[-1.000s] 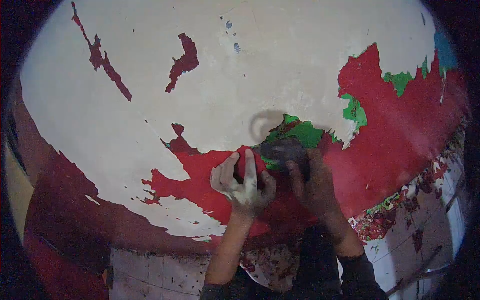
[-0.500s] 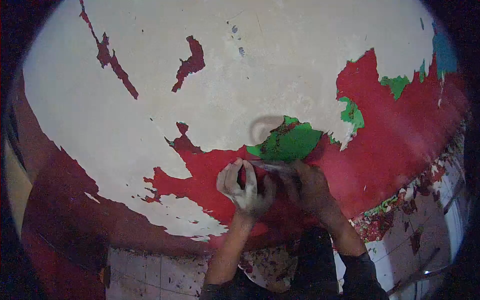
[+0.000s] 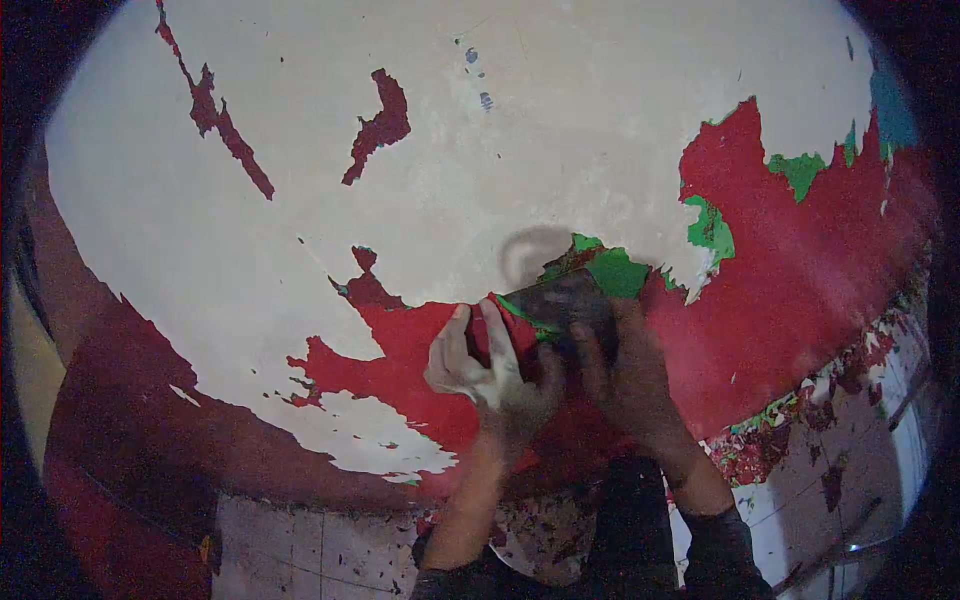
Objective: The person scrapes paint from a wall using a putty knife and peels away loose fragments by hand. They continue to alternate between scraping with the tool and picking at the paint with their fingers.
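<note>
A wall (image 3: 500, 150) fills the view, mostly bare pale plaster with red paint patches and green paint (image 3: 615, 270) showing under the red. My right hand (image 3: 625, 375) grips a dark flat scraper (image 3: 560, 300) whose blade lies against the wall at the edge of the green patch. My left hand (image 3: 485, 365), dusted white, presses on the scraper's left side with its fingers pointing up. Both hands sit close together on the red paint (image 3: 800, 280) below the plaster.
Below the painted band runs a strip of white tiles (image 3: 300, 550) littered with red and green paint flakes (image 3: 760, 440). More red paint streaks (image 3: 215, 115) remain on the upper plaster. The view's edges are dark.
The scraper blade has moved back up over the lower part of the green patch after being pulled down half a second ago. Both hands shifted slightly up with it.
</note>
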A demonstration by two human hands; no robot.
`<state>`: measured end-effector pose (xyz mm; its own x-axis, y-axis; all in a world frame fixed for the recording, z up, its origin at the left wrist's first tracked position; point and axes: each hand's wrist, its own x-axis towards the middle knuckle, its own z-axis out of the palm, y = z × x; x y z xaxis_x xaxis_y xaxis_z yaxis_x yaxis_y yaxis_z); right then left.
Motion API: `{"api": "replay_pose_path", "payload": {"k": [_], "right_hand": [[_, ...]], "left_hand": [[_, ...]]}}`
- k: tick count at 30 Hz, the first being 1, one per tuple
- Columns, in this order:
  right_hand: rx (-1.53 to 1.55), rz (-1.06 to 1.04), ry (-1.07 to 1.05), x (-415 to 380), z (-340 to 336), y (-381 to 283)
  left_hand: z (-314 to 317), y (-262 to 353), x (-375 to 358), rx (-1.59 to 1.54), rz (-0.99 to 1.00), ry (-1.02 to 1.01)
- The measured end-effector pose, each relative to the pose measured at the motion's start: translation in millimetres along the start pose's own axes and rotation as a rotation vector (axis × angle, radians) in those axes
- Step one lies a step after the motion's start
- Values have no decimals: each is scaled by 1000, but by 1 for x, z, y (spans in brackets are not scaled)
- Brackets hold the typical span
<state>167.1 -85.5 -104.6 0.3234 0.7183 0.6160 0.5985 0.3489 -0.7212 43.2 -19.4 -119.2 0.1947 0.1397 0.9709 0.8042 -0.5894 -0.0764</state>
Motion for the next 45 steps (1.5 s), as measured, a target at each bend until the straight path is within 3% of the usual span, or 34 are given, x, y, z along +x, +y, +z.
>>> {"api": "replay_pose_path", "payload": {"k": [2,8,14,17,20,23,41,45], "right_hand": [[-22,75,-23,0,1,-6],[64,28,-40,1,7,-3],[-66,-227,-134,0,5,15],[-109,-192,-266,4,1,14],[14,-141,-38,-2,2,6],[38,27,3,-3,-2,-6],[315,67,86,-9,25,-15],[226,73,32,-9,26,-8]], "left_hand": [[1,4,-4,-20,7,-1],[-1,4,-13,-69,9,40],[2,1,-13,-82,-2,62],[3,0,-12,-89,-9,69],[4,-3,-9,-98,-26,84],[4,-7,-10,-110,-52,94],[-5,-41,11,-3,203,49],[-2,-42,10,1,204,61]]}}
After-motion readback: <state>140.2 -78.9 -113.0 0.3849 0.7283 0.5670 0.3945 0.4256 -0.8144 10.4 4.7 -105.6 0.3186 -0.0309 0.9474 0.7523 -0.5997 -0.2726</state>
